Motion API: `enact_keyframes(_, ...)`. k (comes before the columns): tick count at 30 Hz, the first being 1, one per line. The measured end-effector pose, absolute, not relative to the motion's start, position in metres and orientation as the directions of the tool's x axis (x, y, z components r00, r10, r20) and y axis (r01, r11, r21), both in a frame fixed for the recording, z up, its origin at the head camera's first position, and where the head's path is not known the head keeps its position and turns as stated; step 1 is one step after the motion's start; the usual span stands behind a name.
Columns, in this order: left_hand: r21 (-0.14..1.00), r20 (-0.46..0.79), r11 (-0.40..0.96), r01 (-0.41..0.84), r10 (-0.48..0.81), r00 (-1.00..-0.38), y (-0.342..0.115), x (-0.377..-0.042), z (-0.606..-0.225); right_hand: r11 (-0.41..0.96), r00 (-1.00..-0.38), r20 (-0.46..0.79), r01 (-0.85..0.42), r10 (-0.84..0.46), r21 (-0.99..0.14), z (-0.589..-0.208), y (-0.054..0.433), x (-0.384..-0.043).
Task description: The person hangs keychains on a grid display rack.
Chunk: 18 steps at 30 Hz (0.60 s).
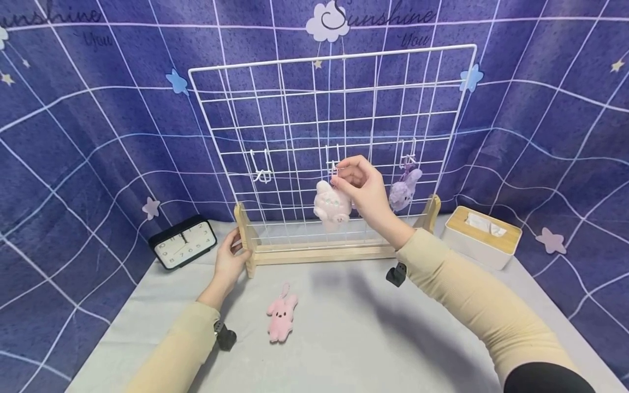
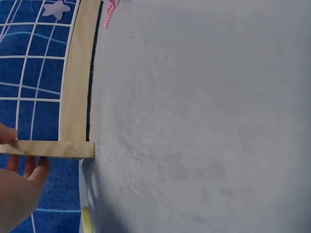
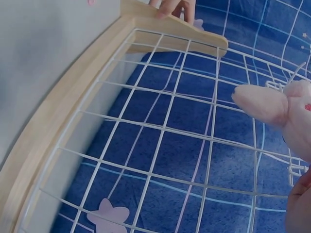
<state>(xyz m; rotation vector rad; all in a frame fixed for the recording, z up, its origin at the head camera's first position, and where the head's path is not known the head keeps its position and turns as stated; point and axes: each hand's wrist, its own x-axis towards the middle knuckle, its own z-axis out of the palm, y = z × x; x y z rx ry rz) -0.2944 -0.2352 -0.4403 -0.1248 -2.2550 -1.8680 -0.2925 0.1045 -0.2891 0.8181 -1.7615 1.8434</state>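
Observation:
My right hand (image 1: 369, 195) pinches the loop at the top of a pale pink plush charm (image 1: 332, 206), in front of the middle hook (image 1: 331, 158) of a white wire grid (image 1: 331, 58). Whether the loop is over the hook is hidden by my fingers. In the right wrist view, the charm (image 3: 265, 103) shows at the right edge above part of that hand (image 3: 298, 209). My left hand (image 1: 230, 263) grips the grid's left wooden foot (image 1: 247, 234); the left wrist view has thumb and fingers on either side of this wooden piece (image 2: 73, 149).
A purple plush rabbit (image 1: 403, 192) hangs from the right hook, and a bare hook (image 1: 262, 174) is on the left. On the table lies a pink plush charm (image 1: 281, 319). A clock (image 1: 184, 243) stands left, a tissue box (image 1: 479, 243) right.

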Motion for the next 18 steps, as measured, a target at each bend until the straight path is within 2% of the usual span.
enact_keyframes(7,0.955,0.222,0.212,0.207,-0.051,-0.974,-0.23,-0.285,-0.429,-0.062,-0.736,0.673,-0.67,-0.08,-0.74,-0.289,0.105,-0.293)
enact_keyframes(18,0.959,0.213,0.209,0.192,-0.082,-0.974,-0.242,-0.309,-0.459,-0.096,-0.798,0.603,-0.599,-0.013,-0.795,-0.291,0.103,-0.308)
